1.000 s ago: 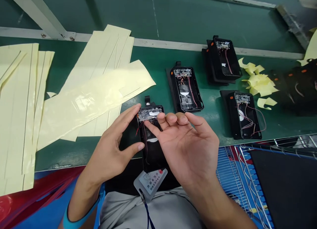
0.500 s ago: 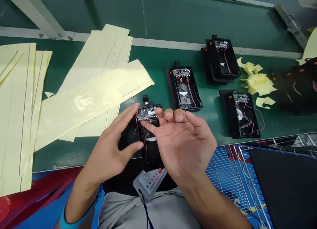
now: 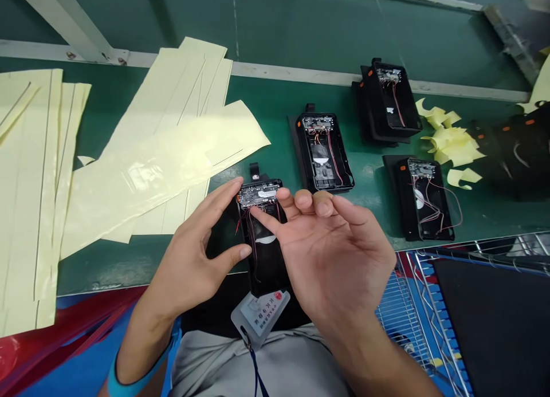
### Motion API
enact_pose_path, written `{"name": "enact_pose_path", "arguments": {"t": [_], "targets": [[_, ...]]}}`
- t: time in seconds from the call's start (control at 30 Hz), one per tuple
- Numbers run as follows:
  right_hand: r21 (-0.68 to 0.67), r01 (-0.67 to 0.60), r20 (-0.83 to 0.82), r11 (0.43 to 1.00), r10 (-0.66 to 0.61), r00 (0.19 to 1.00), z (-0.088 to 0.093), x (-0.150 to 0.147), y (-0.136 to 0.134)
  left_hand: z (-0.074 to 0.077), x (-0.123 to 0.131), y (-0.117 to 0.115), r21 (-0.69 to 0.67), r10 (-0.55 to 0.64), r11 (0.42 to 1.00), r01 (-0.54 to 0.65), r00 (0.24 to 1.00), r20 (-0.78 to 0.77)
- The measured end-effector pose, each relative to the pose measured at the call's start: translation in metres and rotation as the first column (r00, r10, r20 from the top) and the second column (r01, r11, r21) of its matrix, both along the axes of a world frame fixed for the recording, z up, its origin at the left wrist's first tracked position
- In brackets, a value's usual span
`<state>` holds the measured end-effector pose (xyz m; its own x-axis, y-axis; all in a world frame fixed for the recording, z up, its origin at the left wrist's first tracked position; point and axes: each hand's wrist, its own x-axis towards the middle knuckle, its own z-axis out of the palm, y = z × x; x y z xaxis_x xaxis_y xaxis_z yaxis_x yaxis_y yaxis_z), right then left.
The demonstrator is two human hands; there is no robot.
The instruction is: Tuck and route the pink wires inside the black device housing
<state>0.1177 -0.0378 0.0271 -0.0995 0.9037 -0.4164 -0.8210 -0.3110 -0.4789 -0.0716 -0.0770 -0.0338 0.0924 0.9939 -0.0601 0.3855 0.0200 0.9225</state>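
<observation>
A black plastic housing [image 3: 267, 274] lies at the table's front edge, open side up, with a circuit board [image 3: 260, 194] across its far end. Thin wires run down inside it, and a short red wire sticks out on the left. My left hand [image 3: 193, 251] steadies the housing, fingertips at its far left corner and thumb on its left side. Palm up over the right side is my right hand [image 3: 339, 259], one finger stretched to the wires at the board's lower edge. Its other fingers are loosely bent and hold nothing. This hand hides the housing's right side.
Similar housings with boards and wires stand to the right: a near one [image 3: 324, 150], a stacked one [image 3: 393, 102] and another [image 3: 425, 199]. Yellow paper sheets [image 3: 150, 173] cover the left. Yellow scraps [image 3: 453, 145] lie farther right. A wire rack [image 3: 404, 311] stands below the table edge.
My right hand has shifted slightly right, uncovering more of the board and wires. Its outstretched finger stays at the board's edge. My left hand keeps its place on the housing.
</observation>
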Motion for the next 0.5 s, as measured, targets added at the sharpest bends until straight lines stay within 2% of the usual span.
{"name": "enact_pose_path", "arguments": {"t": [0.5], "targets": [[0.125,-0.026,0.073,0.992,0.017,0.997,-0.0045,-0.0032,-0.0002,-0.0008,-0.0003,0.0012,0.002,-0.018,1.0,0.018,0.999,-0.037]]}}
